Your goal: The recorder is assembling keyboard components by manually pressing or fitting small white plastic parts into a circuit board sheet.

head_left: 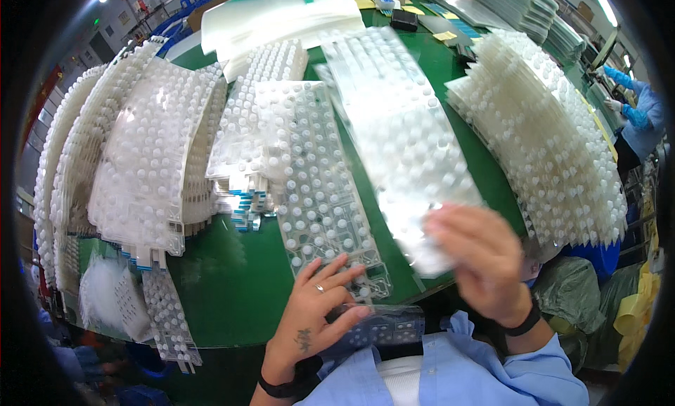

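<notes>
My left hand [316,311] lies with fingers spread on the near end of a clear plastic sheet [316,188] dotted with white domes, which looks like a keypad membrane. To its right, a stack of similar domed sheets [401,125] shines under glare. Over the near right edge of this stack is my right hand [481,255], its fingers bent and smeared by motion; whether they grip a sheet cannot be made out. Close to my body, below the left hand, lies a dark clear-wrapped piece [380,327] with pale dots.
Tall stacks of domed sheets stand at the left [144,146] and right [548,139]. A smaller pile [246,118] with blue-tipped tails lies left of centre. Plain translucent sheets [281,23] lie at the back of the green table [211,286]. A co-worker [636,114] is at far right.
</notes>
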Available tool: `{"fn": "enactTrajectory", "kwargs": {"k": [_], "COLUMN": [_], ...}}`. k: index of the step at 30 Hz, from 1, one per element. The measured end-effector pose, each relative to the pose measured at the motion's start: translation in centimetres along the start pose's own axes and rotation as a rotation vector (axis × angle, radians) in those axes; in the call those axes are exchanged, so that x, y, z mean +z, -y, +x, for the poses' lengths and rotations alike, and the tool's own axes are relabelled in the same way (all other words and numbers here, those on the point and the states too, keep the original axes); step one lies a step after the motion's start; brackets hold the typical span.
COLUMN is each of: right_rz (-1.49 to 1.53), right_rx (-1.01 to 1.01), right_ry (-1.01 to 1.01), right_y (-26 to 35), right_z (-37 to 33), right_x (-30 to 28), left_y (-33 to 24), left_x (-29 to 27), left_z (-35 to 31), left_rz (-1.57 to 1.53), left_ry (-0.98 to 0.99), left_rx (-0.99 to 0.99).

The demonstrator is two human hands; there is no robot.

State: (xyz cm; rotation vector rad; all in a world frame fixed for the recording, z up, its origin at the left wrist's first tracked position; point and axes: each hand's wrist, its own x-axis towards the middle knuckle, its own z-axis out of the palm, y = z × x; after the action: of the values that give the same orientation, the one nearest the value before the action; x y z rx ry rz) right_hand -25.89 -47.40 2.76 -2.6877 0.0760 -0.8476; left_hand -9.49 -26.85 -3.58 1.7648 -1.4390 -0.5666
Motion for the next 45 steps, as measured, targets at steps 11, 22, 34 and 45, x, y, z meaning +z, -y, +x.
{"fn": "enactTrajectory", "kwargs": {"k": [11, 22, 34, 45], "right_rz": [1.027, -0.021, 0.679, 0.386], "right_rx": [0.644, 0.337, 0.551, 0.453], "right_ry": [-0.586, 0.356, 0.270, 0.008], "right_y": [-3.3, -4.1, 0.2, 0.8], "right_z": [-3.6, -7.8, -6.6, -7.3], "right_x": [2.0, 0.1, 0.3, -0.3], "left_y": [-1.8, -2.6, -5.2, -6.1], "left_x": [-4.2, 1.2, 4.1, 5.9], "left_z": [0.1, 4.6, 4.3, 5.1], "left_rz": [-0.039, 0.099, -0.107, -0.138], "left_ry": [-0.039, 0.244, -0.003, 0.118], "left_rx": [-0.019, -0.021, -0.074, -0.046]}}
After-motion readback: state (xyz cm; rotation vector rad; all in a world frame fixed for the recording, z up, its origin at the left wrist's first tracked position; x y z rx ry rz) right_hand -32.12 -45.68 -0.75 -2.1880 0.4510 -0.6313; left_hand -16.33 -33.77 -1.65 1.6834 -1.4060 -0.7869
